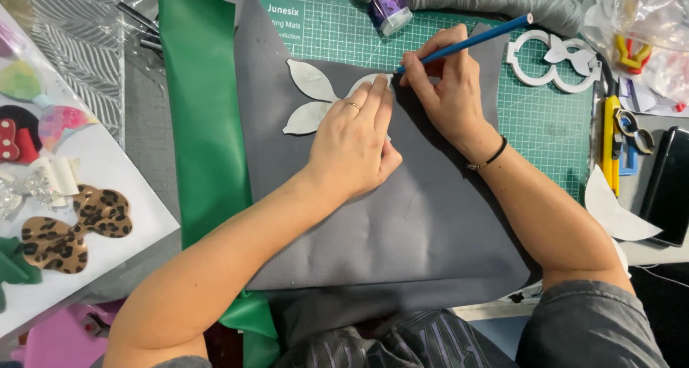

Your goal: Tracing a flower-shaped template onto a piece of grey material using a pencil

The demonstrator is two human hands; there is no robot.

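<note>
The left hand (353, 147) lies flat, fingers stretched out and pressed together, pinning a pale bow-shaped template (316, 99) onto the grey sheet (402, 217). It grips nothing; it only presses down. The right hand (446, 88) is curled tight around a blue pencil (470, 43), its tip down at the template's upper right edge, just beside the left fingertips.

This looks like tracing the outline: the line is being drawn along the right lobe, while the left lobes sit uncovered. To carry on, the pencil tip would need to hug the template's edge and the pressing hand would have to keep the shape from slipping, shifting only where the fingers block the path.

The pencil's long axis runs diagonally, tip low and left, blunt end high and right over the green cutting mat (545, 124). The template spreads sideways across the sheet's upper part, lobes fanning left. A green strip (201, 124) lies along the sheet's left side on the surface.
</note>
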